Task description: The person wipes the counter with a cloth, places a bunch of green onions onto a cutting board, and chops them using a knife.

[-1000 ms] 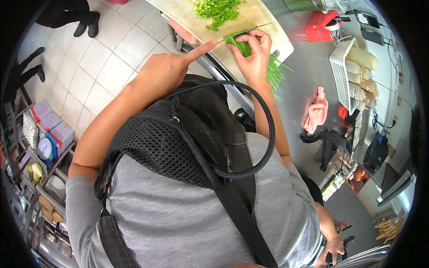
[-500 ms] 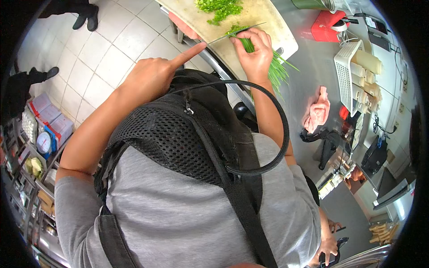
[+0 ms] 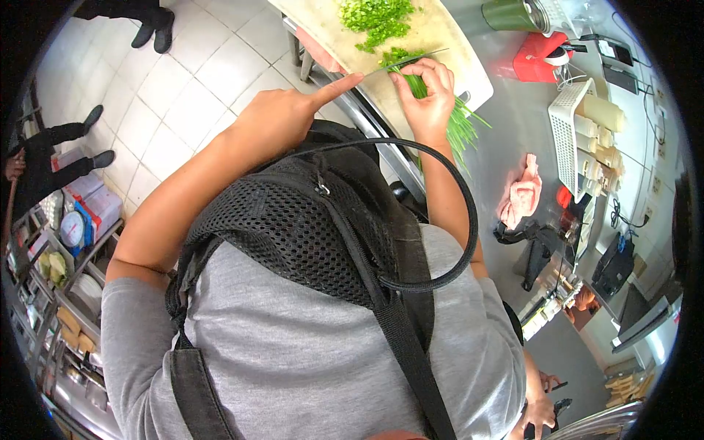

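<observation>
My left hand (image 3: 282,117) is closed round a knife (image 3: 414,61), whose handle its fingers hide. The index finger stretches along the top of the blade. The thin blade lies across a bunch of green onions (image 3: 462,128) on a pale cutting board (image 3: 447,37). My right hand (image 3: 427,95) pinches the bunch just beside the blade, fingertips curled and thumb on the near side. Long green stalks trail from under this hand past the board's edge. Chopped green onion (image 3: 378,20) lies heaped at the far side of the board, with fresh cut bits by the blade.
A steel counter (image 3: 499,125) carries a pink cloth (image 3: 522,192), a white basket of bottles (image 3: 568,136), a red container (image 3: 534,57) and a green pot (image 3: 513,15). Shelves with a scale (image 3: 73,229) stand left. Other people's legs (image 3: 66,132) show on the tiled floor; another person's hands (image 3: 541,411) are behind.
The whole view has shifted slightly, with board and hands lower and further right. A person at the left has come further into view. Both my hands keep their holds.
</observation>
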Action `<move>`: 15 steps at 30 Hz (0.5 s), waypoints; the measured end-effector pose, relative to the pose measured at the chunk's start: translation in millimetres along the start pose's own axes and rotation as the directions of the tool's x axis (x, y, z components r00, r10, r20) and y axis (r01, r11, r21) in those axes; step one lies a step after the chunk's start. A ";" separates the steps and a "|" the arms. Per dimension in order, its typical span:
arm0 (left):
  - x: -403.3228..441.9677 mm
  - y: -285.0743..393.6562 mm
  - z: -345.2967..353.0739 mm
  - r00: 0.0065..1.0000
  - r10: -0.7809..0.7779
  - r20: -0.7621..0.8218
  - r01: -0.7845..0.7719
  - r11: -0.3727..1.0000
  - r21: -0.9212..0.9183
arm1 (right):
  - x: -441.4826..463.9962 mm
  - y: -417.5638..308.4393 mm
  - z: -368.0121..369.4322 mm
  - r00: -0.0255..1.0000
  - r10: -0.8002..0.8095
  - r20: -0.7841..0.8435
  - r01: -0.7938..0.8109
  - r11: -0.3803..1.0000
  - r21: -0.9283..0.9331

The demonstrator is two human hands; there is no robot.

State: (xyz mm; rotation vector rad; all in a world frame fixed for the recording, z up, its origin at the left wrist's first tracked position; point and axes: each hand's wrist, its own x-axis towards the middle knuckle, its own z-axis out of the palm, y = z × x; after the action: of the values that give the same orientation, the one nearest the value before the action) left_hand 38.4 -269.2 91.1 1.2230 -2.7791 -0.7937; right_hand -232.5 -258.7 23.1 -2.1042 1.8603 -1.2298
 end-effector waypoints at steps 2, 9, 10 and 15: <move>4.6 -1.1 4.9 0.999 0.027 -0.021 -0.027 0.999 -0.018 | 0.4 0.1 3.2 1.000 -0.010 -0.002 0.010 1.000 -0.006; 17.3 -9.3 2.9 0.999 0.028 -0.042 -0.028 0.999 -0.015 | 1.1 -5.2 -3.4 0.999 0.017 0.033 -0.015 0.998 -0.063; 15.5 -13.8 3.4 0.999 0.018 -0.048 -0.019 1.000 -0.017 | 1.9 -4.9 -1.9 0.999 0.022 0.030 -0.020 0.998 -0.055; 9.9 -17.1 -4.1 0.996 -0.048 -0.075 0.049 0.999 0.018 | 5.5 -7.5 3.1 0.999 0.036 0.022 -0.036 0.999 -0.036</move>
State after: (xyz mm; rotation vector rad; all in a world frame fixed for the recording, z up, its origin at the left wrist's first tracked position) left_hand 44.1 -287.5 85.0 1.2997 -2.7147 -0.7088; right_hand -224.9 -262.8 27.8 -2.0834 1.9159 -1.1690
